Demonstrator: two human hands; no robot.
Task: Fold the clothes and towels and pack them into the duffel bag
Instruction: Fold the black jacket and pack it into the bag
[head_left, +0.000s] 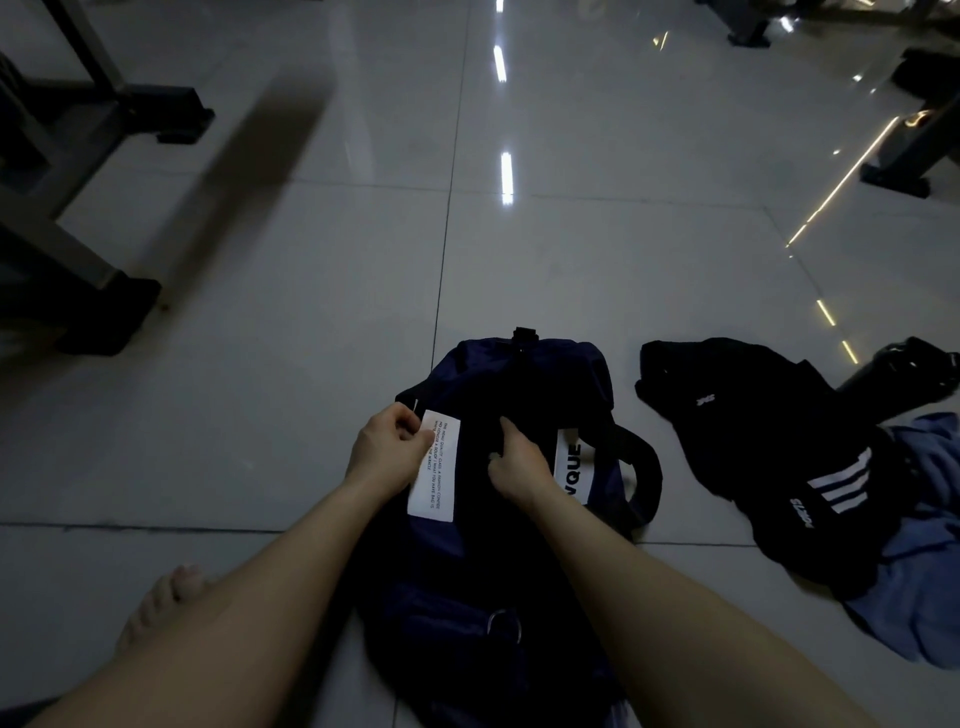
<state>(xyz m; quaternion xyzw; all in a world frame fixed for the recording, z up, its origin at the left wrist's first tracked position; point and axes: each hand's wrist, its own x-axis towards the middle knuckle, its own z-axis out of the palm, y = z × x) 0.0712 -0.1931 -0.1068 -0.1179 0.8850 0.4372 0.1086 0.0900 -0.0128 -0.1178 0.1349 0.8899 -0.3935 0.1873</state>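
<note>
A dark navy duffel bag (524, 379) lies on the tiled floor in front of me, with white printed labels on its top. My left hand (387, 449) grips the bag's left edge beside a white label. My right hand (517, 460) rests on the dark middle of the bag with its fingers curled, pinching something there that is too dark to make out. To the right on the floor lies a black garment (748, 441) with white stripes. Under it lies a light blue cloth (930, 587).
My bare foot (161, 603) rests on the floor at lower left. A dark bottle-like object (898, 371) lies at the far right. Dark frame legs (78, 280) stand at upper left, and more dark stands (896, 179) at upper right.
</note>
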